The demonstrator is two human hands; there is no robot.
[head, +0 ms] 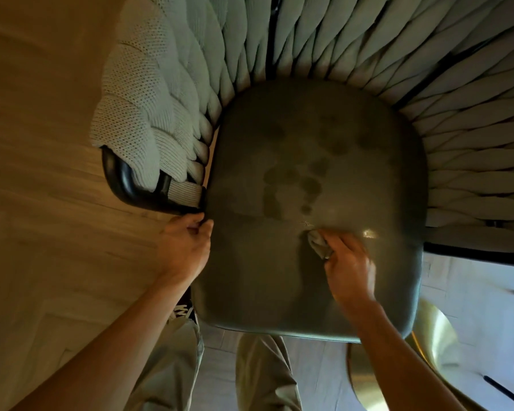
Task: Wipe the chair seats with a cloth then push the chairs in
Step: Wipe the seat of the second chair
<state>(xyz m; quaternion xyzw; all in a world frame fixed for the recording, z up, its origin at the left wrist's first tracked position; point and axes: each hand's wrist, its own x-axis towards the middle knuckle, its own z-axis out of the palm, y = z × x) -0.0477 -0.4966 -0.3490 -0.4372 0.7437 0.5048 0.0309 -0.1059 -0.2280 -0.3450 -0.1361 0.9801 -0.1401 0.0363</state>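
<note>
I look straight down on a chair with a dark green padded seat point(315, 179) that bears darker damp patches near its middle. A woven pale-green rope back point(368, 40) curves round the far side. My right hand point(349, 269) grips a small grey cloth point(318, 243) and presses it on the seat's front right part; the hand is blurred. My left hand point(186, 247) sits at the seat's left edge, fingers curled against the rim just below the black armrest tube point(122, 185).
A pale knitted throw point(137, 114) hangs over the left armrest. Wood floor point(42, 173) lies to the left. A brass round table base point(428, 336) stands at lower right, with black chair legs point(505, 393) on a light floor. My trouser legs are below the seat.
</note>
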